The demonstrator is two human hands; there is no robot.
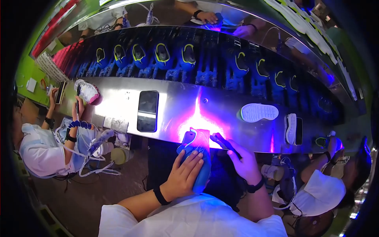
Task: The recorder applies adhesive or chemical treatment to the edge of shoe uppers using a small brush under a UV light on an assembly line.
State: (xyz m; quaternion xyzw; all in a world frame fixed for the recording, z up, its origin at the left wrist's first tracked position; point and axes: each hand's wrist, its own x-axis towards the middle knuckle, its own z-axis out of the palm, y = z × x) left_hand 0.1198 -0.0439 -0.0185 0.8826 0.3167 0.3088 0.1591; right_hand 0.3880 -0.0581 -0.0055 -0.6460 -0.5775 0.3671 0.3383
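Note:
A blue shoe upper (203,168) lies lengthwise in front of me at the bench's near edge, its far end lit pink and violet. My left hand (184,173) rests over it with the fingers across its side, holding it. To the right of the shoe, my right hand (245,162) is closed around a slim dark tool (224,141), whose tip points at the shoe's far end and appears just apart from it. The tool's exact kind cannot be made out. Bright violet light spreads over the metal bench (173,93) beyond the shoe.
A black phone (148,111) lies left on the bench. To the right are a white sole (259,113), another sole (291,129) and a dark phone (299,131). Behind runs a slatted conveyor (213,75) carrying several blue shoes (162,55). People work at both sides and opposite.

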